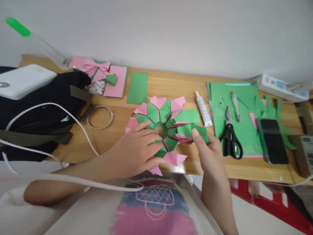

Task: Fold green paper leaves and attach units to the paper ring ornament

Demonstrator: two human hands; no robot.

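Pinching a green flap, the right hand had its grip clamped there; the left hand, fingers spread apart, lay over the paper ring on the bench. Most sections stood joined, pink tips fanned out; two right-side flaps looked unfinished.

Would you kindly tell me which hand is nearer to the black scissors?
Right. The right hand is close beside the black scissors; the left hand is farther off, over the paper ring.
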